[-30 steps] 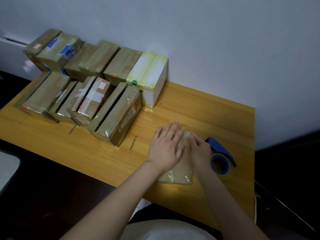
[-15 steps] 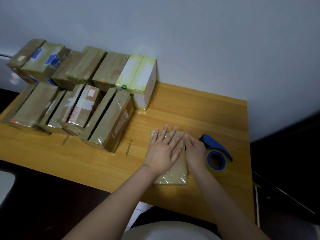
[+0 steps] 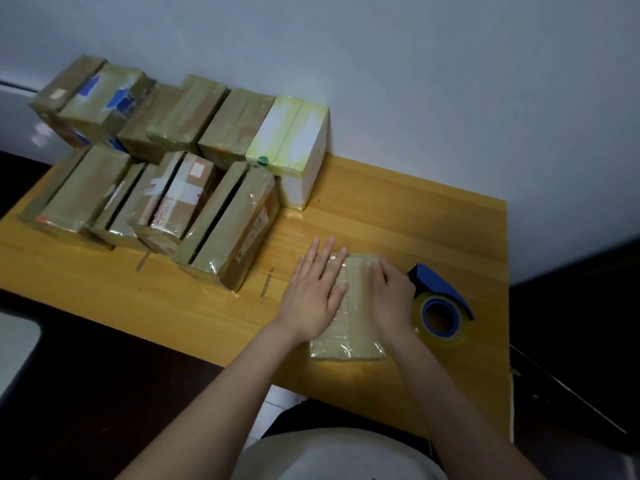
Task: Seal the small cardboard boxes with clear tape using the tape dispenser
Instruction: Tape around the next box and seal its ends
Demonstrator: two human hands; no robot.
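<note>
I note the small cardboard box (image 3: pixel 350 329) lying near on the table (image 3: pixel 433 223). Left hand (image 3: pixel 313 292) lies flat on it, fingers straight; right hand (image 3: pixel 391 297) presses its right side, loosely bent, grasping nothing. Tape dispenser (image 3: pixel 440 306) sits just right. Labels on the far stacked boxes (image 3: pixel 194 188) are unreadable.

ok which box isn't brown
The white and yellow-green cardboard box at the right end of the back row; every other box is brown cardboard.
</note>
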